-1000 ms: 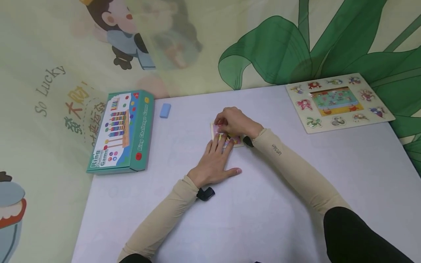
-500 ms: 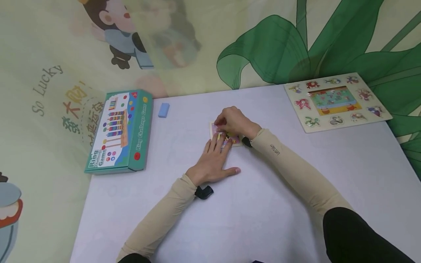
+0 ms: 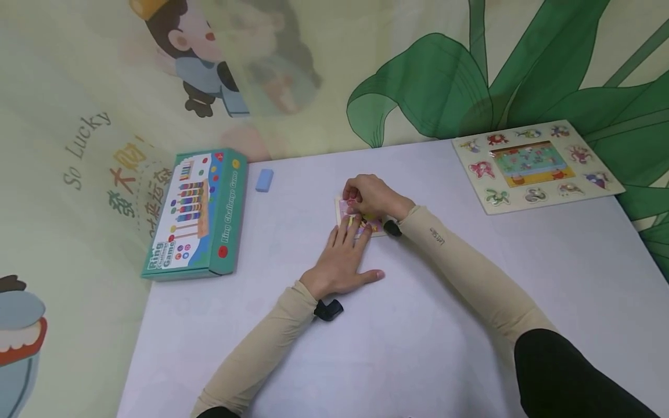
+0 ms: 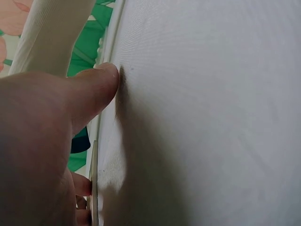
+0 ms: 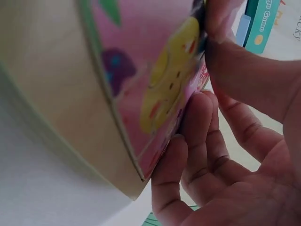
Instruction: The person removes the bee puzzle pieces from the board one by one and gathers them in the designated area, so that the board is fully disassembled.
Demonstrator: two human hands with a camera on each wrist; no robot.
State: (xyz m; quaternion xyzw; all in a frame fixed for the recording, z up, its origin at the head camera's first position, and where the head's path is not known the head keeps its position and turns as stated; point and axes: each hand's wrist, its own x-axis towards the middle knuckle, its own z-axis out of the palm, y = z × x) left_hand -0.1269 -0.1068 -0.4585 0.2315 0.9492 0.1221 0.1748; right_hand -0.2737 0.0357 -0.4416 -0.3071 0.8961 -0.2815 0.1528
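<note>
In the head view a small wooden jigsaw puzzle [image 3: 378, 225] lies at mid-table, with a pink and yellow picture in a pale frame. My left hand [image 3: 340, 264] lies palm down, fingers fairly straight, their tips resting on its near part; the thumb points out to the right over the tablecloth. Over the far side, my right hand [image 3: 373, 194] curls its fingers and thumb and pinches what looks like a pink puzzle piece, mostly hidden. In the right wrist view the thumb [image 5: 249, 70] is near the yellow figure [image 5: 169, 80], and fingers are bent at the puzzle's edge.
A green Ring Challenge Game box [image 3: 195, 215] lies at the back left, with a small blue block [image 3: 264, 180] beside it. At the back right is a pale board [image 3: 617, 188] with animal pictures. Printed fabric [image 3: 313, 133] hangs behind the white-covered table.
The head view has shifted slightly. Both hands keep nearly the same places on the puzzle; a bit more pink shows by the right fingertips.
</note>
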